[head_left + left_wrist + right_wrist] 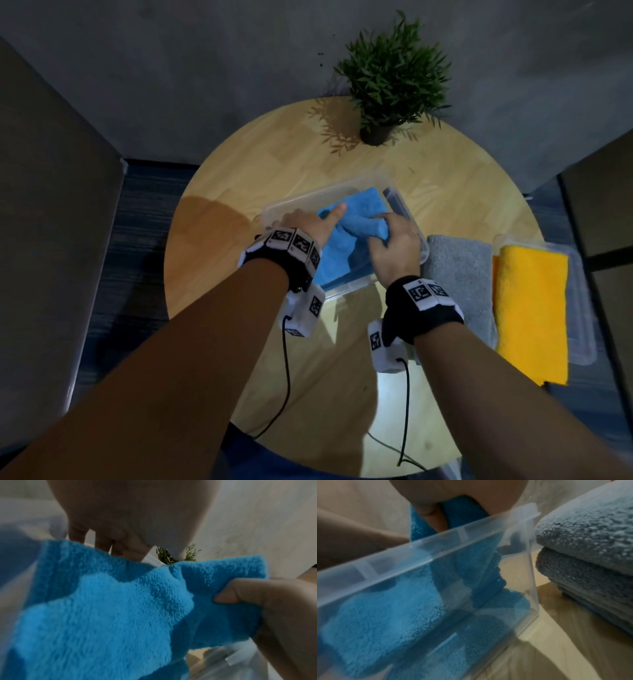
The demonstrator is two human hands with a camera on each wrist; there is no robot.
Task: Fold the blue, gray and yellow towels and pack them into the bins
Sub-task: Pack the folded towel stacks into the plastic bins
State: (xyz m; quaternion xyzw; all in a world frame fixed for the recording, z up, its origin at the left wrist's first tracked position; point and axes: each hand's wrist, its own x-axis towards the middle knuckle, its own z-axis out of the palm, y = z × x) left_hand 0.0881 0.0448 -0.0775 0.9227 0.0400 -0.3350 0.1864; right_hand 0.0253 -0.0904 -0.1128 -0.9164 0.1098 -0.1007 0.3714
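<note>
A blue towel (364, 205) lies in a clear plastic bin (308, 198) at the middle of the round table. My left hand (308, 222) lies on the towel's left side, thumb stretched over it. In the left wrist view its straight fingers (102, 545) dip behind the edge of the blue towel (102, 615). My right hand (394, 236) grips a bunched fold of the towel above the bin's right side, its thumb (240, 595) pinching the cloth. A folded gray towel (459, 274) lies right of the bin. A folded yellow towel (531, 308) sits further right, on a second clear bin (584, 329).
A potted green plant (387, 78) stands at the table's far edge. The wooden tabletop (239, 212) shows bare wood left of the bin and in front of it. Cables hang from both wrist cameras over the near edge. The gray towel (590, 534) sits close against the bin wall (402, 555).
</note>
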